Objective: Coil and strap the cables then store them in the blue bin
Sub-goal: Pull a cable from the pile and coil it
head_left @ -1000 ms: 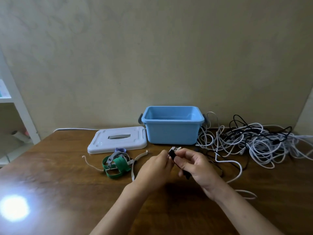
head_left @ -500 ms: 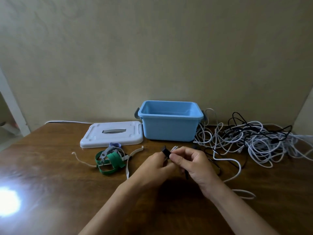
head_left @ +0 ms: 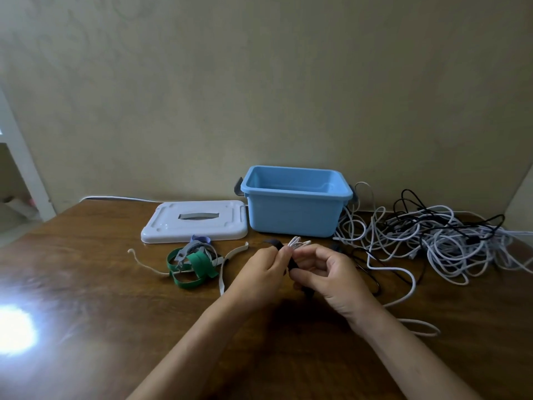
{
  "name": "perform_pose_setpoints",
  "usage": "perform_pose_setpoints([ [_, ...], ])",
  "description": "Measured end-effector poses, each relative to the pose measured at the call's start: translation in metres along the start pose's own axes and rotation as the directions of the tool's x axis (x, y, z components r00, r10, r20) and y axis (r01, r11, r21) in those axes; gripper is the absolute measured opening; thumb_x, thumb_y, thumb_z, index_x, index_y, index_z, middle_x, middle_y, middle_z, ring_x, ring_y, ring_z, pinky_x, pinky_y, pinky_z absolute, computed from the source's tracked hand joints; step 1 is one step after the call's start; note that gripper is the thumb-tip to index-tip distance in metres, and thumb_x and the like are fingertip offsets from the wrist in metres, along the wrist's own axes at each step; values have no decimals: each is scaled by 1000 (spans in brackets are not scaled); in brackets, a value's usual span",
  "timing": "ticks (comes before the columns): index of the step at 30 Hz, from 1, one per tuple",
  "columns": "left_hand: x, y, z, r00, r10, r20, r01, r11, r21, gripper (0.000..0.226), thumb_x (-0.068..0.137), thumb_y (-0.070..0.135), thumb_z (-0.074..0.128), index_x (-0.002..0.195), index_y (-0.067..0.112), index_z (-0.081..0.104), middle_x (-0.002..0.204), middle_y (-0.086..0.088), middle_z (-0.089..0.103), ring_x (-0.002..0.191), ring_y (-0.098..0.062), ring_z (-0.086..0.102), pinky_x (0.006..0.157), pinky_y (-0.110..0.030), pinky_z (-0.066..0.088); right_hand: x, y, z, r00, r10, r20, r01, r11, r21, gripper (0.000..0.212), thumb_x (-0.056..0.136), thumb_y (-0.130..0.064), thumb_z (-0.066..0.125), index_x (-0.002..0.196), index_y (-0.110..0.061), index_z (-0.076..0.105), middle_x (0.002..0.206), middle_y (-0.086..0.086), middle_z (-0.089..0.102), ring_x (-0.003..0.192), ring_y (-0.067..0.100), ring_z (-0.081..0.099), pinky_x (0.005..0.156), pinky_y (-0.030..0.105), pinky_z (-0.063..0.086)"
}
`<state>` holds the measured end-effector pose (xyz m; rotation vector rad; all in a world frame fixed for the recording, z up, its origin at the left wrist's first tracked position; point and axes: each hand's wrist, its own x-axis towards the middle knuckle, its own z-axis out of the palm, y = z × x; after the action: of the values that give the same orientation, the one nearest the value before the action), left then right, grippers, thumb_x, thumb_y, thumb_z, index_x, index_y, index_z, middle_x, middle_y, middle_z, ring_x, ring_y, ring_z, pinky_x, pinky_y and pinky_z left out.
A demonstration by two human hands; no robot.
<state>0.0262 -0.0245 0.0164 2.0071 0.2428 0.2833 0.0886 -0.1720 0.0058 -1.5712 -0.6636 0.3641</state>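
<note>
Pinching away in the head view, both hands are busy over the middle of the wooden table (head_left: 86, 284): the left hand (head_left: 259, 275) has its fingertips curled onto a dark strap (head_left: 292, 262), and the right hand (head_left: 331, 275) curls its fingers and thumb round the small coiled white cable (head_left: 300, 243), whose looped ends poke up between the two hands. That bundle sits in the air just in front of the blue bin (head_left: 294, 210), not inside it. The bin stands open at the back of the table, against the wall, with grey clips at its ends. Its white lid (head_left: 196, 225) lies flat to the bin's left, touching or nearly touching it, grey handle slot facing up. Nearer the person, just in front of the lid, lies a heap of spare straps (head_left: 193, 262), green, grey and pale ones tangled together. Over on the right a big loose tangle of cables (head_left: 432, 241), white and black, sprawls from beside the bin to the table's edge, one white strand running down past the right wrist. A bright glare patch glows at the lower left. No writing, brand or label can be read on anything here.
</note>
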Motion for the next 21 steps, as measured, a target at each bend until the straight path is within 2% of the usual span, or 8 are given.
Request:
perform_pose_setpoints([
  [5,1,-4,-3,999,-31,-14,29,997,-69,40,106,37,42,78,13,57,67,-3,50,58,-15,46,58,-35,38,1,1,-1,999,6,-47,-10,996,-84,23,80,-10,82,98,-10,68,86,5,76,81,25,75,78,41,62],
  [9,0,-4,-10,999,-35,-15,31,979,-203,35,107,35,42,88,9,55,67,-2,47,48,-9,39,46,-26,30,2,2,-4,999,29,-14,-31,985,-172,15,85,-16,79,99,-18,73,86,2,77,83,20,75,86,44,60],
  [13,-4,-1,-12,997,-42,63,59,954,-295,32,107,33,42,90,10,52,62,4,45,45,-6,36,44,-23,28,4,6,-5,998,45,-38,-54,958,-282,8,84,-31,80,89,-27,77,89,-7,72,91,12,67,87,36,52],
  [15,-7,0,-13,994,-34,107,67,944,-323,31,107,33,42,87,11,52,60,7,45,45,-6,35,45,-23,26,5,8,-6,997,46,-66,-65,946,-317,8,83,-36,81,86,-29,77,86,-8,65,87,11,61,78,30,45],
  [17,-8,1,-12,985,-21,171,78,938,-337,30,108,31,42,86,12,51,60,7,44,47,-7,33,47,-24,23,6,8,-9,996,59,-72,-78,948,-307,5,83,-37,80,85,-33,78,81,-5,69,79,10,62,73,28,43],
  [19,-10,2,-11,973,-7,229,84,940,-331,29,108,30,40,87,13,51,62,7,43,49,-7,32,49,-25,22,5,6,-12,995,86,-45,-95,956,-277,4,85,-35,79,89,-33,79,81,-8,74,75,6,66,73,27,45],
  [21,-11,2,-10,967,12,255,73,945,-319,26,108,29,39,96,11,53,64,6,43,50,-6,34,48,-23,25,3,3,-14,993,118,11,-113,969,-222,11,88,-25,77,98,-31,78,88,-12,76,80,3,69,77,26,47],
])
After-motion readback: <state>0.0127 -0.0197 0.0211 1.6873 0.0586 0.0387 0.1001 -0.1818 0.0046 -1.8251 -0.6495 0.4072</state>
